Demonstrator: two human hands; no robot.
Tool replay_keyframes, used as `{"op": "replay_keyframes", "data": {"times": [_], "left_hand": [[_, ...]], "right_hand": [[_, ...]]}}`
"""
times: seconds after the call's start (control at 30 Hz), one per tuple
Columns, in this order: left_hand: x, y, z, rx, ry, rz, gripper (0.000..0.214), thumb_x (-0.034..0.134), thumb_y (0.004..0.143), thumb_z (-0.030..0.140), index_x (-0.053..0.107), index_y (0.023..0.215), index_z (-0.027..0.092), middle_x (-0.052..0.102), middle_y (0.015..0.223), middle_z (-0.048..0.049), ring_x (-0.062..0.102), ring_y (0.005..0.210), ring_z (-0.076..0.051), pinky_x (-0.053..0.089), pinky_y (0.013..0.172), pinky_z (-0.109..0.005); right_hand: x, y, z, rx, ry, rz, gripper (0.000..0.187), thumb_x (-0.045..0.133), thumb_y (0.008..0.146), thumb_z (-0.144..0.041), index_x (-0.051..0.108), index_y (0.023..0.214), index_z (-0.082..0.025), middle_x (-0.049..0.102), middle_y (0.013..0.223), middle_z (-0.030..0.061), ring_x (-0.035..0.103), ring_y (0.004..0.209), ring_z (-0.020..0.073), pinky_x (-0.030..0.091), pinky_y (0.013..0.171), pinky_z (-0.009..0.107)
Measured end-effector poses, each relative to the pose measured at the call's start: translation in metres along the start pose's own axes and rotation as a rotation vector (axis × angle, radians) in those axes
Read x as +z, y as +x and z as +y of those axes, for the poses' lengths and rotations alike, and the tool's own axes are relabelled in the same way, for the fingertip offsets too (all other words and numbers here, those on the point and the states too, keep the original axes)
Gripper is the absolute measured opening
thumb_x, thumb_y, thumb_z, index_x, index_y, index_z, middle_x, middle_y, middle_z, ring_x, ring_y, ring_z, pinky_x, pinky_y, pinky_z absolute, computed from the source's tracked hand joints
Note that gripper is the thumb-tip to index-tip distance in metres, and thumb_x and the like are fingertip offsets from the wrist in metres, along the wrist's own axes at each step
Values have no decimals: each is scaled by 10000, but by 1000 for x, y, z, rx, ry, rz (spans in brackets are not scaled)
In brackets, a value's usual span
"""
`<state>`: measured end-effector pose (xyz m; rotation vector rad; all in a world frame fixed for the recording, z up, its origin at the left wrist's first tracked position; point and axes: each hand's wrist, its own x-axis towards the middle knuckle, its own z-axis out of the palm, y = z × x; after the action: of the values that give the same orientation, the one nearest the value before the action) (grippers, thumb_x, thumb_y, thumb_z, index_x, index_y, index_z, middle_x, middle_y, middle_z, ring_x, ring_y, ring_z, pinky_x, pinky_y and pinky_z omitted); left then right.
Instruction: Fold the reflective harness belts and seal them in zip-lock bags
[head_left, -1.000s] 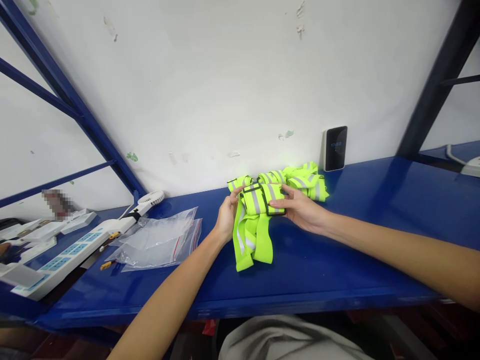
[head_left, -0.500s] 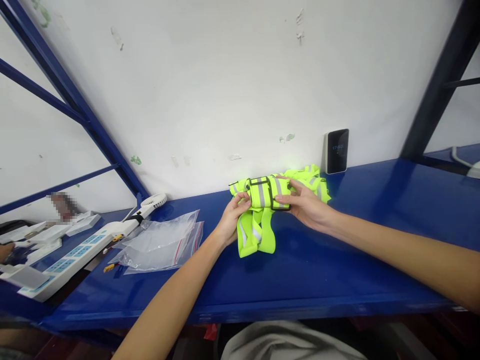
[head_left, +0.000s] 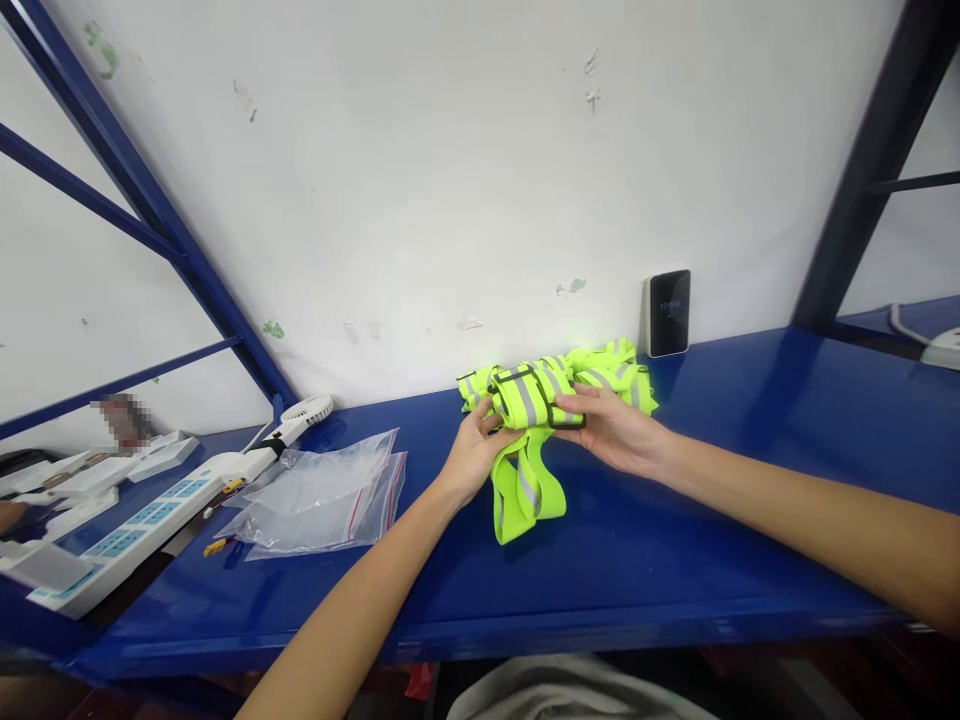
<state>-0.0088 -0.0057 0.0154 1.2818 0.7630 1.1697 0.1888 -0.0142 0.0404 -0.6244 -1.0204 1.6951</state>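
Your left hand point(head_left: 474, 455) and right hand point(head_left: 611, 430) both grip a folded neon-yellow reflective vest point(head_left: 529, 400) with grey reflective stripes, bunched over a glossy blue steel shelf point(head_left: 675, 590). A looped yellow strap point(head_left: 525, 495) of the vest droops toward you from the bundle. Your left fingers point(head_left: 495, 425) curl close together, pinching the near edge of the fold, while your right fingers point(head_left: 577, 403) lie pressed together across its top, reaching a thin black webbing band point(head_left: 570, 425). Just left of the vest lie clear zip-top plastic bags point(head_left: 315, 500) with red seal lines. Farther left of the vest are a white handheld fan point(head_left: 307, 410) and a white power strip with blue panels point(head_left: 127, 540). Behind the vest and to its right, a black-faced digital clock point(head_left: 667, 312) stands upright against a white wall point(head_left: 450, 180).
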Motion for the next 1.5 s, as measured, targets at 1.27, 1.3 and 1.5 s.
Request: {"op": "replay_keyframes", "data": {"times": [1.27, 1.3, 1.5], "left_hand": [[-8, 1, -3, -87, 181, -80, 282, 713, 703, 289, 727, 904, 92, 744, 752, -115, 718, 710, -271, 577, 667, -373], [-8, 2, -4, -92, 185, -77, 275, 706, 709, 287, 726, 901, 92, 743, 751, -112, 715, 697, -262, 575, 661, -366], [-7, 4, -4, 5, 257, -43, 287, 713, 713, 232, 715, 983, 134, 753, 847, -82, 710, 765, -249, 560, 679, -333]], "right_hand": [[-4, 1, 11, 59, -224, -96, 343, 809, 691, -124, 649, 991, -172, 733, 1064, 85, 716, 899, 204, 603, 834, 345], [-4, 1, 12, 61, -206, -91, 324, 800, 703, -124, 653, 987, -174, 734, 1071, 83, 716, 908, 206, 603, 840, 349], [1, 2, 10, 7, -122, -4, 223, 744, 782, -150, 688, 996, -177, 738, 1081, 77, 710, 933, 198, 607, 803, 302]]}}
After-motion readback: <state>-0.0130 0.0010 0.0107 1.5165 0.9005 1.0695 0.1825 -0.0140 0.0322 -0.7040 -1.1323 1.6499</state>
